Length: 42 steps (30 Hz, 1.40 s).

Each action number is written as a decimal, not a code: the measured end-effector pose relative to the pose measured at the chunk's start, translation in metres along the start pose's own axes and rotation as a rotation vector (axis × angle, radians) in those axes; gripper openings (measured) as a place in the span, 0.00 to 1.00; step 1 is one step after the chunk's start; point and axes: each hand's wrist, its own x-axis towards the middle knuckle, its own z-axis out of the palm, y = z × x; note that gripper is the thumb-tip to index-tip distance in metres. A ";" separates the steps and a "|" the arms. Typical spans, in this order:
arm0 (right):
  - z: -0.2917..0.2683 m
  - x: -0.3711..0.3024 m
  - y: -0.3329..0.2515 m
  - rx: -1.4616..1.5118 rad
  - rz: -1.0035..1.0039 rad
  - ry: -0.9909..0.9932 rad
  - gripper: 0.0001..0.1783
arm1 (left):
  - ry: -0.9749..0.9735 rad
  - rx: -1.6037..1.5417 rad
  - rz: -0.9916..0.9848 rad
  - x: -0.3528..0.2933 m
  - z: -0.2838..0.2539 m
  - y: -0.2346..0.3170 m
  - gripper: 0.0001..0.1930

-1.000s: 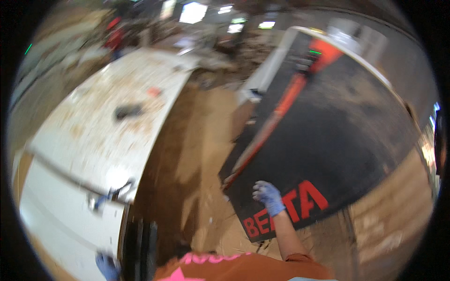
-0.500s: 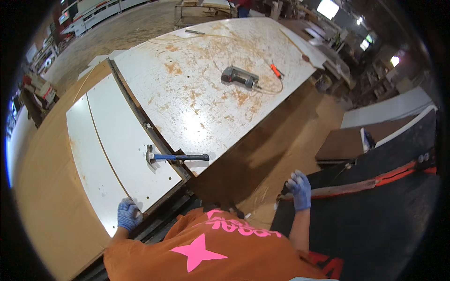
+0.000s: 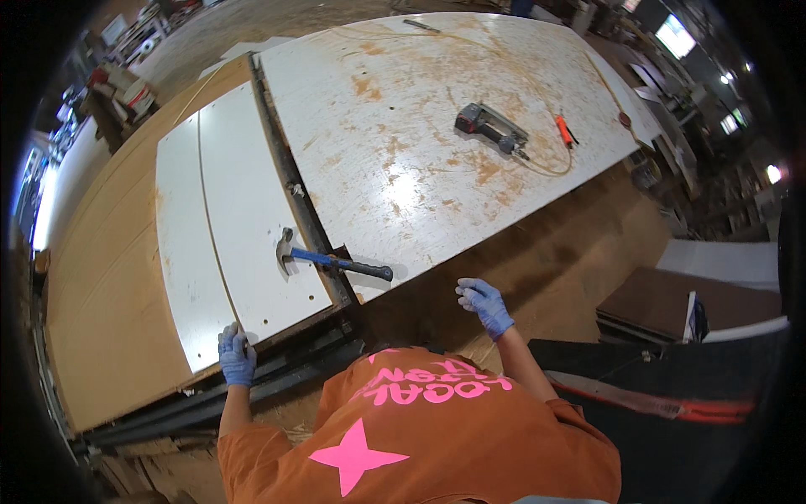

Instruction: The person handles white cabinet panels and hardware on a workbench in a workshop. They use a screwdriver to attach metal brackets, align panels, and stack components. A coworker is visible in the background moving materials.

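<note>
Hidden: the lower bench frame, behind an orange shirt; the far room is blurred.

Count: two white panels, one hammer, one nail gun, one orange-handled tool.

Left hand (blue glove): fingers curled over a panel's near edge, gripping it.

Right hand: spread open, holding nothing, over the floor near the hammer's handle.

Hammer: flat across the panel and big tabletop, long axis left-right, head left, grip right.
</note>
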 end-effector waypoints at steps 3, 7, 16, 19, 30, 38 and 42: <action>-0.017 0.026 -0.003 -0.054 0.013 -0.071 0.16 | 0.124 0.116 -0.191 -0.018 0.012 0.015 0.18; -0.045 0.062 -0.003 -0.027 -0.006 -0.155 0.16 | 0.237 -0.009 -0.629 0.010 0.008 0.070 0.17; -0.035 0.092 -0.026 -0.101 0.118 -0.225 0.23 | 0.174 -0.068 -0.572 0.019 0.010 0.147 0.26; -0.033 0.101 -0.035 -0.125 0.057 -0.229 0.19 | 0.201 -0.113 -0.554 0.018 0.030 0.167 0.26; -0.122 0.106 -0.005 -0.092 0.055 -0.048 0.16 | -0.108 0.094 -0.625 0.137 0.087 0.280 0.44; -0.215 0.157 -0.024 -0.098 0.076 -0.041 0.19 | 0.091 -0.133 -0.805 0.207 0.134 0.321 0.42; -0.235 0.190 -0.026 -0.153 0.187 -0.121 0.18 | -0.064 -0.124 -0.774 0.209 0.157 0.363 0.35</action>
